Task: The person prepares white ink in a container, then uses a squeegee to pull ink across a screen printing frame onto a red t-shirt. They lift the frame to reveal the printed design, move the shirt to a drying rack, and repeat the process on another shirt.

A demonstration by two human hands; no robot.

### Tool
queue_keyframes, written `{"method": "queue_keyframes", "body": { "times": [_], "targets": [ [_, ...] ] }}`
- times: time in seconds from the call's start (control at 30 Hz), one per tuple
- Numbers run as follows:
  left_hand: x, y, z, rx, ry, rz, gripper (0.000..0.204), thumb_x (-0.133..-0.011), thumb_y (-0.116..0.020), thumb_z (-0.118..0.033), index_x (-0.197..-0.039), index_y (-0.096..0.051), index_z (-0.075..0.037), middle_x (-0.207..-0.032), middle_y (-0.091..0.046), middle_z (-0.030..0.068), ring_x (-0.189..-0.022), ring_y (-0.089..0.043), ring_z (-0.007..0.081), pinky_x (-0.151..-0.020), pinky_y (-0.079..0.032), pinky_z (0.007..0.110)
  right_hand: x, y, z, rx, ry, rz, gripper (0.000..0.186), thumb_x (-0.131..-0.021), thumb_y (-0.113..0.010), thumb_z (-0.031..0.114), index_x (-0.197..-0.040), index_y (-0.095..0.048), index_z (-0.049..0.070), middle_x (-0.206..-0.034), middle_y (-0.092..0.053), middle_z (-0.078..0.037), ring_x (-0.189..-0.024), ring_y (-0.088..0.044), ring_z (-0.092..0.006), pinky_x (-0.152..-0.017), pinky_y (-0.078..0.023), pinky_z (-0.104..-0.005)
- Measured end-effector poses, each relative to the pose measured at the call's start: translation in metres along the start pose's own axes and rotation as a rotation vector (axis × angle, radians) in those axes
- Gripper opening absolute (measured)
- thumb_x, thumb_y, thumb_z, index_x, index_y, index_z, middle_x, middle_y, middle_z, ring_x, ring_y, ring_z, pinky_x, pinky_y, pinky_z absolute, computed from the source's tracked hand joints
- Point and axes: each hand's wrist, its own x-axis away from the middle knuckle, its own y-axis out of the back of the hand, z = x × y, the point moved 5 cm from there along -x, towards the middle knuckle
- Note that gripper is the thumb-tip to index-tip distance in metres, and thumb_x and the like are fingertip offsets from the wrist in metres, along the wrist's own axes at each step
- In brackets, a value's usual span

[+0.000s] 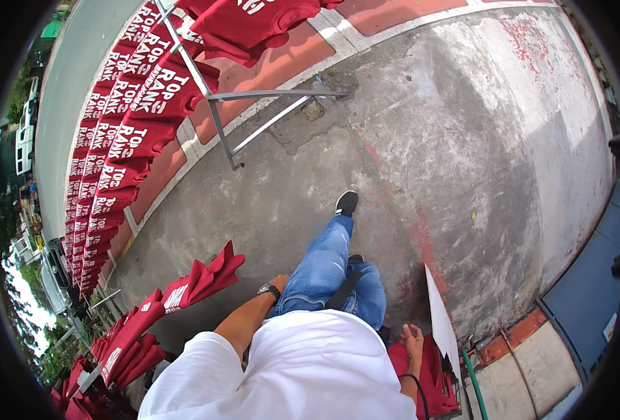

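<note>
My left hand [280, 283] hangs beside my left thigh, a dark watch on its wrist. Its fingers are mostly hidden, and I cannot make out anything in it. On the other side, my right hand [413, 340] is held low with its fingers loosely apart and nothing in them. Red fabric [441, 371] lies below and beside that hand, next to the edge of a white board [441, 318]. A bunch of red garments [184, 290] hangs to the left of my left arm. One foot in a black shoe [347, 203] is ahead of the other on the concrete.
Long rows of red printed shirts [131, 133] hang at the left, with another red shirt [247, 31] at the top. A grey metal rack [215, 105] stands on the pavement ahead. At the right are a blue panel [583, 294] and a green pole [474, 385]; vehicles line the far left.
</note>
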Motion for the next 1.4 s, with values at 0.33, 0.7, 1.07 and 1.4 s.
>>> {"method": "queue_keyframes", "body": {
  "times": [0.33,0.7,1.07,1.4],
  "targets": [
    [-0.025,0.135,-0.134,-0.055,0.125,-0.05,0.036,-0.104,-0.056,-0.029,-0.122,-0.079,-0.008,-0.132,-0.073,0.0247,-0.123,-0.071,0.044,-0.104,-0.056,0.054,-0.086,0.025,0.16,0.11,0.046,0.133,0.05,-0.103,-0.076,0.032,-0.14,-0.061,0.003,-0.122,-0.072,-0.012,-0.106,-0.07,-0.0206,-0.088,-0.058,-0.0348],
    [-0.087,0.412,-0.354,0.239,-0.037,-0.472,0.026,-0.095,-0.071,-0.03,-0.101,-0.08,-0.006,-0.103,-0.078,0.0256,-0.101,-0.074,0.0467,-0.087,-0.057,0.054,-0.18,0.102,0.662,0.103,0.335,0.052,0.062,-0.102,-0.078,0.039,-0.147,-0.056,0.003,-0.122,-0.069,-0.012,-0.105,-0.069,-0.0217,-0.089,-0.057,-0.0363],
    [0.015,0.969,-0.45,0.094,-0.433,-1.426,0.049,-0.097,-0.079,-0.028,-0.133,-0.06,0.0,-0.121,-0.067,0.022,-0.11,-0.069,0.041,-0.093,-0.056,0.05,-0.164,0.079,0.94,0.324,0.516,-0.034,0.064,-0.101,-0.079,0.042,-0.147,-0.057,0.003,-0.121,-0.07,-0.014,-0.107,-0.07,-0.0247,-0.089,-0.058,-0.0398],
    [-0.167,1.242,-0.457,-0.229,-0.45,-1.395,0.067,-0.085,-0.086,-0.025,-0.139,-0.052,-0.002,-0.133,-0.064,0.0205,-0.126,-0.063,0.0391,-0.107,-0.05,0.05,-0.096,0.001,0.906,0.33,0.208,-0.024,0.056,-0.096,-0.084,0.036,-0.137,-0.062,0.003,-0.108,-0.072,-0.012,-0.088,-0.07,-0.0201,-0.072,-0.058,-0.0357]
  ]
}}
